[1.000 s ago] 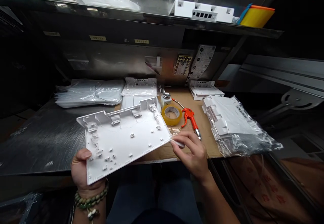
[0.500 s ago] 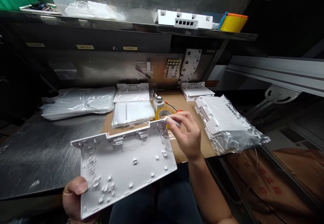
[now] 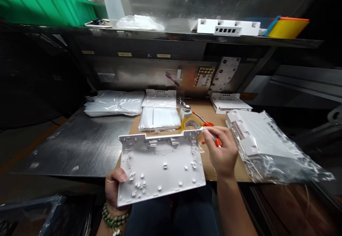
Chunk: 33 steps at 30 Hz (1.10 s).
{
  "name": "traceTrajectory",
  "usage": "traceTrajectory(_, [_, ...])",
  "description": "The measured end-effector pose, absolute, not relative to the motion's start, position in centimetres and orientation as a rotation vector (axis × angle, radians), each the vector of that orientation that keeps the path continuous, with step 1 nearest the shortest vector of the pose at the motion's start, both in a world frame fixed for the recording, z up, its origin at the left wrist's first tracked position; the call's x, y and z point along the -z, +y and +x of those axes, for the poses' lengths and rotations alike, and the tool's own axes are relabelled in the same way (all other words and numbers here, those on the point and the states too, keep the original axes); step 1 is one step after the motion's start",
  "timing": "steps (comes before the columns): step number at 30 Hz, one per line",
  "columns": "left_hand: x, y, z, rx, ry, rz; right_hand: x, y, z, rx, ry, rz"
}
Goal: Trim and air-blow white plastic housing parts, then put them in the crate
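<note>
So the white plastic panel [image 3: 161,164] has swung round since a second ago: it was tilted with one corner pointing off to the side, and now it sits pretty much square to the body, ribbed inside face up, held out just over the near edge of the worktop [image 3: 77,147]. The left hand [image 3: 115,188] has its grip closed on the panel's near-left corner, thumb on top, same as before. The right hand [image 3: 223,150] has slid from the panel's near-right corner up to the far-right corner, and its grip is pinched shut on a small pale stick-like tool [image 3: 208,133] with the tip touching that corner, so I'd guess the work is moving along the edges corner by corner. Panel looks like matte moulded plastic, flat and rectangular, dotted with little clips, posts and hinge tabs along the far edge. Just beyond the right grip there's a roll of yellowish tape [image 3: 192,124], a small bottle with a metal cap [image 3: 186,112] and an orange-handled air blower [image 3: 211,131] lying on brown cardboard. Further right of that hand, a crinkly clear bag of white parts [image 3: 267,150]; beyond the left grip, brushed steel and stacks of bagged sheets [image 3: 114,102].
</note>
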<state>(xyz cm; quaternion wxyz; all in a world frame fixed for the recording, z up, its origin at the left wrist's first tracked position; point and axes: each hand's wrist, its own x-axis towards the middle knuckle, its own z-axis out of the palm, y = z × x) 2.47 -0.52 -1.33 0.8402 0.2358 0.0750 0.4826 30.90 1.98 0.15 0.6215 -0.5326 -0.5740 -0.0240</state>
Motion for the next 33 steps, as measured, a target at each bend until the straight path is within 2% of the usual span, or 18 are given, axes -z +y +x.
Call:
traceTrajectory(5, [0.6, -0.5, 3.1, -1.057, 0.227, 0.478, 0.6, 2.2, 31.3, 0.104, -1.224, -1.176])
traceTrajectory(11, [0.8, -1.0, 3.8, -1.164, 0.444, 0.394, 1.5, 3.5, 32.7, 0.172, -1.334, -1.310])
traceTrajectory(15, [-0.5, -1.6, 6.5, -1.334, 0.659, 0.431, -0.6, 2.8, 30.2, 0.076, -1.283, -1.165])
traceTrajectory(22, [-2.1, -1.8, 11.7, -1.442, 0.670, 0.692, -4.3, 0.5, 23.6, -0.134, -1.363, -0.898])
traceTrajectory(33, [-2.1, -1.1, 12.4, -1.463, 0.670, 0.655, -4.4, 1.9, 23.5, 0.092, -1.428, -0.954])
